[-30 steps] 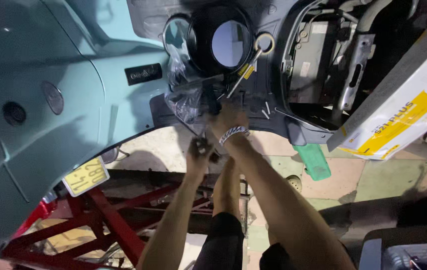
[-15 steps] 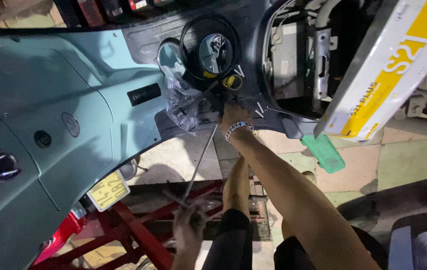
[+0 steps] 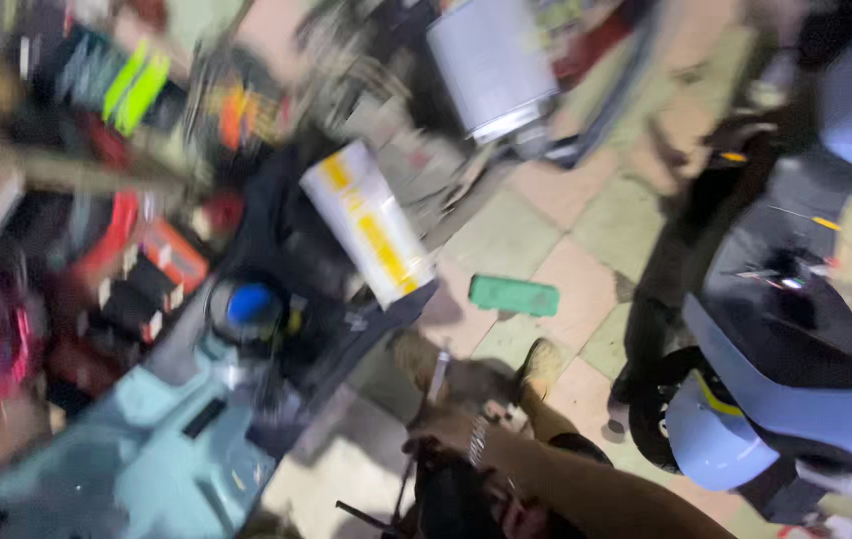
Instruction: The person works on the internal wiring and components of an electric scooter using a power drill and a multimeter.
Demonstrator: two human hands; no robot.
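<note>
Head view: a workshop floor of pale green and pink tiles (image 3: 556, 235) is seen, heavily motion-blurred, with cluttered shelves of coloured parts at 10 o'clock. A pale blue scooter body panel (image 3: 162, 439) lies at 8 o'clock, its round opening showing blue. A white and yellow carton (image 3: 366, 222) rests just above it, and a green rectangular object (image 3: 514, 295) lies on the tiles near centre. A second blue scooter (image 3: 795, 399) stands at 3 o'clock. The right hand (image 3: 444, 427), wearing a metal wrist bracelet, is closed around a slim rod-like tool (image 3: 438, 374) at 6 o'clock, near the panel's edge. The left hand cannot be made out. A shoe (image 3: 542, 365) is seen just beyond.
</note>
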